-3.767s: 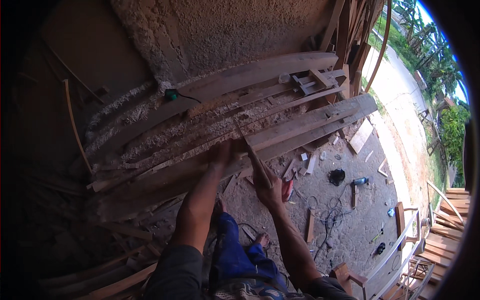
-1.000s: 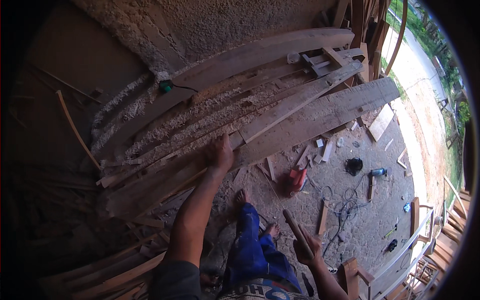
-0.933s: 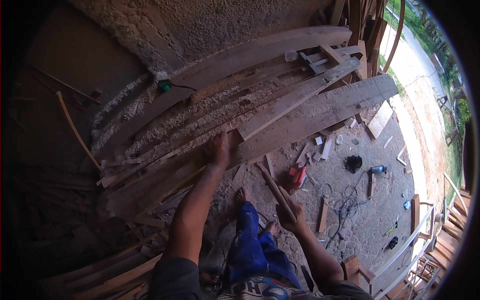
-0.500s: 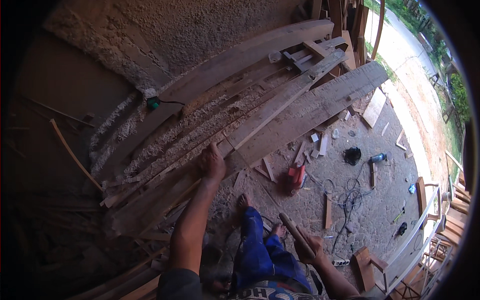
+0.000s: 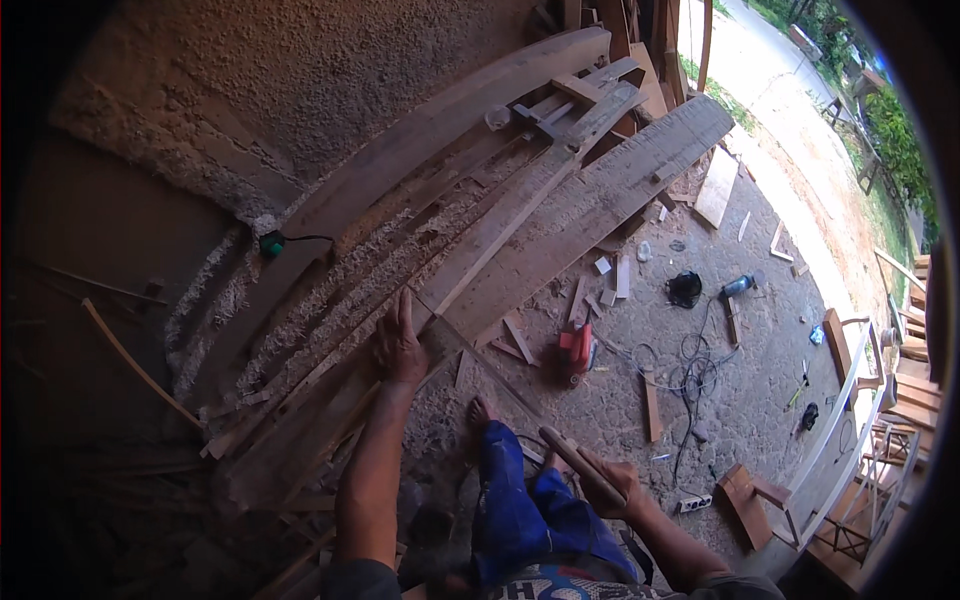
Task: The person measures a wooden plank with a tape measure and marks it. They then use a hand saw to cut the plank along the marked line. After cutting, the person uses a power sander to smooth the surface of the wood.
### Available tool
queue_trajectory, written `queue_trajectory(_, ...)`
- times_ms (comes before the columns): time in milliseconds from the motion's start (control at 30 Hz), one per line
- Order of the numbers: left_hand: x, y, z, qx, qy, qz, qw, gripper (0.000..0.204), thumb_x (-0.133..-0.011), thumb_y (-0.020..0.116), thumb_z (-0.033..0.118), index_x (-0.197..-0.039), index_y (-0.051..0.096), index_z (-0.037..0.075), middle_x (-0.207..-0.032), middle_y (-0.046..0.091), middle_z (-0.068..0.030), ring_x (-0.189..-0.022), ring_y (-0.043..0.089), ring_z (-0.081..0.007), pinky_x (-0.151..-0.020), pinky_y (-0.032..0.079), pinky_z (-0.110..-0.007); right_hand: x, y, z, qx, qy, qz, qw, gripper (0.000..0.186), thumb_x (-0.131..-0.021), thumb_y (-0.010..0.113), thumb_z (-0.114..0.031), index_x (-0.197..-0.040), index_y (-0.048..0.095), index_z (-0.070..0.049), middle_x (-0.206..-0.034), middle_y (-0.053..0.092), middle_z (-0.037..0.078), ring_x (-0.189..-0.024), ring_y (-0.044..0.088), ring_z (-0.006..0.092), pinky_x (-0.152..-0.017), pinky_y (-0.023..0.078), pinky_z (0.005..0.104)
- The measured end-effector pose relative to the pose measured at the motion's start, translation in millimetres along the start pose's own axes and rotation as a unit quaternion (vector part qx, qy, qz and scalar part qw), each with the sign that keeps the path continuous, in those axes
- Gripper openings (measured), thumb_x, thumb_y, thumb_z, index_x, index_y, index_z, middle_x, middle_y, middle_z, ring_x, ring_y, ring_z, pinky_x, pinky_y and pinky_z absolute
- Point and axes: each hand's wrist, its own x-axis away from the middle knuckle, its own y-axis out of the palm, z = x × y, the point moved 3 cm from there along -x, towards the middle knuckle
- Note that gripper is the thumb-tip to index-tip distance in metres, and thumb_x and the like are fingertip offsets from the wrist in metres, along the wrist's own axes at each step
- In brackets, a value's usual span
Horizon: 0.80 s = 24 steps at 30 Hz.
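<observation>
Wooden planks fill the scene: the left hand (image 5: 398, 345) lies flat, fingers stretched out, on the near end of a long plank (image 5: 560, 235). The right hand (image 5: 605, 482) (well below that plank, beside the blue-trousered knee (image 5: 520, 505)) is wrapped around a short wooden stick (image 5: 575, 462).

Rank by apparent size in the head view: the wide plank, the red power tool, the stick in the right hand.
1. Wide plank, by far.
2. Stick in the right hand and red power tool look alike; the stick is nearer, so unsure.
</observation>
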Motion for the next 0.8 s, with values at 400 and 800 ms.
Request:
queue_trajectory(400, -18, 8, -27, 0.154, 0.015, -0.169, 0.973, 0.083, -0.08, 0.056, -0.006, -0.15, 0.039, 0.036, -0.112, 0.055, -0.0195, -0.104, 0.06, -0.0459, -0.085, 0.051, -0.056, -146, 75, 16, -0.078, -0.065, 0.009, 0.995, 0.068, -0.083, 0.067, -0.007, -0.148, 0.049, -0.008, -0.101, 0.07, 0.024, -0.085, 0.072, 0.0392, -0.075, 0.057, 0.0386)
queue_trajectory(800, -18, 10, -18, 0.149, 0.003, -0.169, 0.974, 0.082, -0.079, 0.061, 0.0, -0.149, 0.04, 0.037, -0.111, 0.056, -0.0177, -0.103, 0.06, -0.046, -0.083, 0.051, -0.058, -141, 73, 33, -0.096, 0.023, -0.046, 0.994, 0.058, -0.086, 0.066, -0.005, -0.142, 0.053, 0.0, -0.116, 0.07, 0.023, -0.087, 0.074, 0.0339, -0.075, 0.058, 0.0364)
